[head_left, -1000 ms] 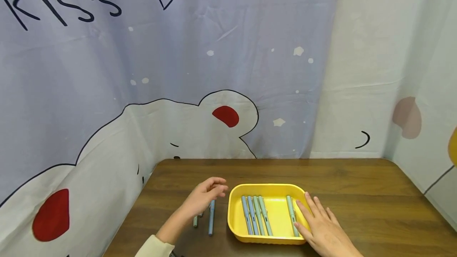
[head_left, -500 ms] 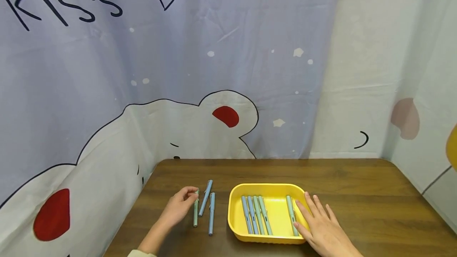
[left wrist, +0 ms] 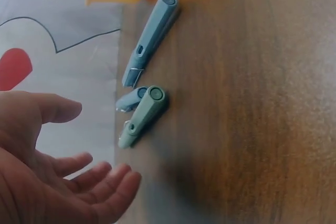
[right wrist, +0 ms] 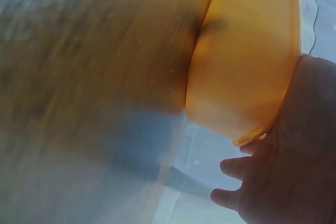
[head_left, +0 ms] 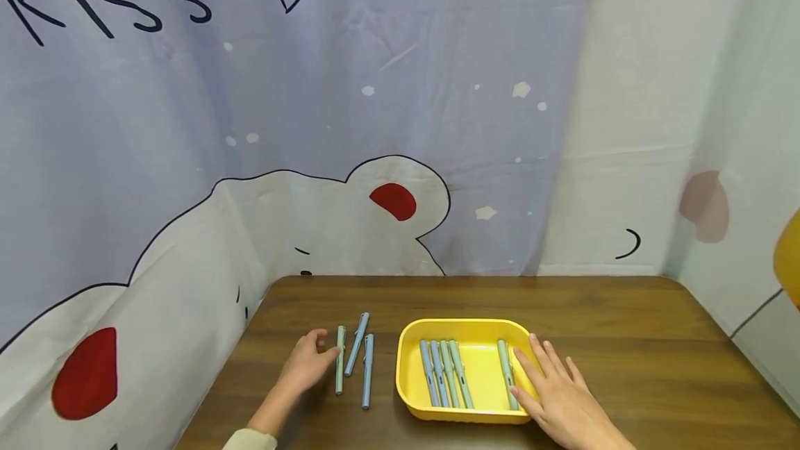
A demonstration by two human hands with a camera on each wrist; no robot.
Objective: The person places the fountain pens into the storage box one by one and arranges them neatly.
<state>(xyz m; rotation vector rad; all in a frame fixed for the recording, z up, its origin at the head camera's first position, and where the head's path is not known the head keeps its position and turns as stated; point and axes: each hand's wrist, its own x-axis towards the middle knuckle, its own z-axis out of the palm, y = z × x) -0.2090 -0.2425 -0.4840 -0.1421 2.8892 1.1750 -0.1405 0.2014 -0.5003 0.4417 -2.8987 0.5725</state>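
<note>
My left hand (head_left: 307, 364) is just left of a green pen (head_left: 340, 361) on the table, its thumb tip right at the pen in the head view. In the left wrist view its thumb and fingers stand apart with nothing between them. Two blue pens lie to the right of the green one: a slanted blue pen (head_left: 357, 344) and a straighter blue pen (head_left: 367, 372). My right hand (head_left: 565, 394) rests with spread fingers on the right rim of a yellow tray (head_left: 405, 373). Inside, blue and green pens (head_left: 445, 375) lie side by side at the left, and one green pen (head_left: 507, 373) at the right.
The brown wooden table (head_left: 650, 353) extends to the right of the tray and behind it. A printed curtain (head_left: 400, 89) hangs along the table's far edge and both sides.
My left hand has drawn back from beside the tray to the loose pens at the left, then off the green pen's top and slightly down. My right hand stays on the rim.
</note>
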